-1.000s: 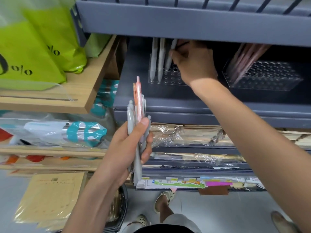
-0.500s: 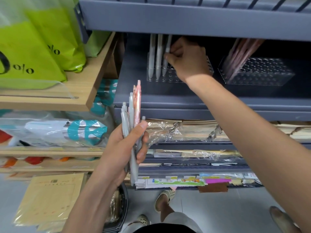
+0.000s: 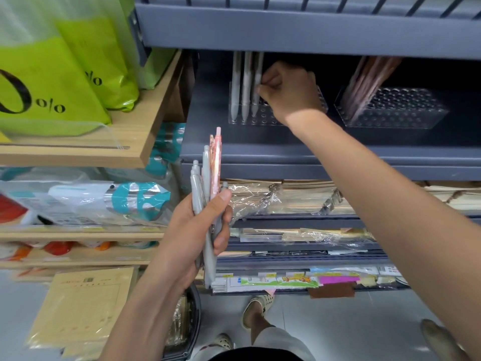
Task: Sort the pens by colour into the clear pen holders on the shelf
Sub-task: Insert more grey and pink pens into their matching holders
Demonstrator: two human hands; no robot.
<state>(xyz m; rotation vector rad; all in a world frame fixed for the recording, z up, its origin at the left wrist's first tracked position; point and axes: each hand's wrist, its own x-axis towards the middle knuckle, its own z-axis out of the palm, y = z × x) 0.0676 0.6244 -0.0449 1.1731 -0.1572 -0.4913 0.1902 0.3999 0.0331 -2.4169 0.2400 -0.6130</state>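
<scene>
My left hand (image 3: 197, 230) grips a bundle of pens (image 3: 208, 183), several grey ones and pink ones, held upright in front of the shelves. On the dark grey shelf (image 3: 260, 152) stands a clear pen holder (image 3: 250, 118) with three grey pens upright at its left end. My right hand (image 3: 289, 92) reaches into that holder and its fingertips pinch the rightmost grey pen (image 3: 257, 82). A second clear holder (image 3: 395, 110) to the right carries several pink pens (image 3: 369, 79) leaning at its left side.
The shelf above (image 3: 312, 29) hangs low over the holders. Green bags (image 3: 65, 74) sit on a wooden shelf (image 3: 135, 142) at left. Wrapped paper stacks (image 3: 286, 196) fill lower shelves. Envelopes (image 3: 83, 303) and a dark basket (image 3: 192, 321) lie near the floor by my feet.
My right hand has pushed the third grey pen down into the left holder until it stands upright beside the other two. The left hand has held the bundle nearly still.
</scene>
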